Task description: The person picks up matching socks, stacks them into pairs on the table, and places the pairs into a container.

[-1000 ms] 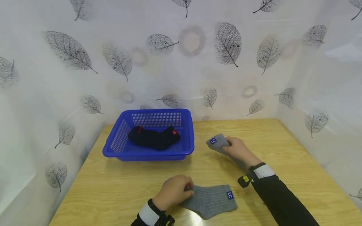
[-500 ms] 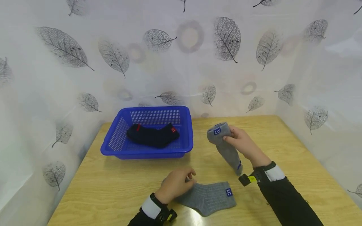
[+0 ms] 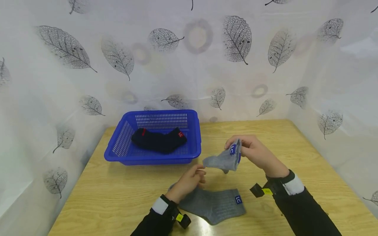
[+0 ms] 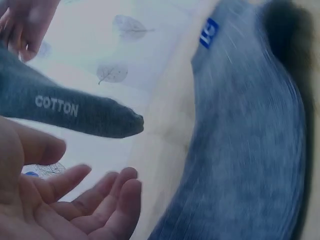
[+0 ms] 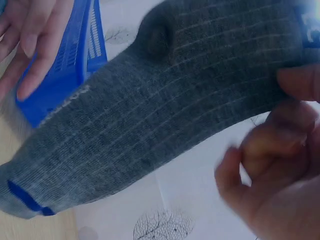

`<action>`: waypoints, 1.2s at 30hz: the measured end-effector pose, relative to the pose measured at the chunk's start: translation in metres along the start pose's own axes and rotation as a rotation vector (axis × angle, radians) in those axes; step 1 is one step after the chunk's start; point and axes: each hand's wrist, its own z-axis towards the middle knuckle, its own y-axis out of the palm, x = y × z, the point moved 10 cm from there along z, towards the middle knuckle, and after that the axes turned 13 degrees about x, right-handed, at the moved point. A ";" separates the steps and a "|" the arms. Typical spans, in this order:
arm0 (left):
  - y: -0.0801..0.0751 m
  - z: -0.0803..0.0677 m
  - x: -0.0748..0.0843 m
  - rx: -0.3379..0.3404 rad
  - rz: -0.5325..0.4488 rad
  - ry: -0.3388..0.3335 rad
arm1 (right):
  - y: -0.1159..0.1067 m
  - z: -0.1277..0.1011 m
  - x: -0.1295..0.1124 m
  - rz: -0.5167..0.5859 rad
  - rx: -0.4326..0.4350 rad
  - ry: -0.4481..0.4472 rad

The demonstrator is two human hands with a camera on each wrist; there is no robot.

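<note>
Grey sock (image 3: pixel 223 160) hung in air above table (image 3: pixel 307 154), cuff pinched between thumb and fingers of right hand (image 3: pixel 254 151), toe pointing left. Left hand (image 3: pixel 190 182) open, fingers relaxed, palm up just under sock toe, holding nothing. Second grey sock (image 3: pixel 214 205) lay flat on table beneath. Blue basket (image 3: pixel 153 159) with dark socks (image 3: pixel 159 140) stood left rear, apart from hands. Bare wood lay right of hands.

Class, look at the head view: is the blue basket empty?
No, the blue basket holds a dark sock lying on its floor.
</note>
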 end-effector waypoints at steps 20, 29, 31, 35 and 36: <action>-0.002 -0.003 -0.016 -0.022 -0.331 -0.203 | 0.036 -0.017 -0.017 0.494 -0.291 -0.021; -0.070 -0.016 -0.001 0.191 -0.223 -0.089 | 0.014 -0.042 0.014 0.375 -0.254 0.020; -0.080 -0.020 0.001 0.220 -0.188 -0.076 | 0.012 -0.050 0.028 0.336 -0.232 0.086; -0.094 -0.027 0.001 0.259 -0.097 -0.057 | 0.012 -0.069 0.061 0.200 -0.181 0.247; -0.096 -0.028 0.000 0.265 -0.068 -0.052 | 0.013 -0.073 0.070 0.168 -0.171 0.295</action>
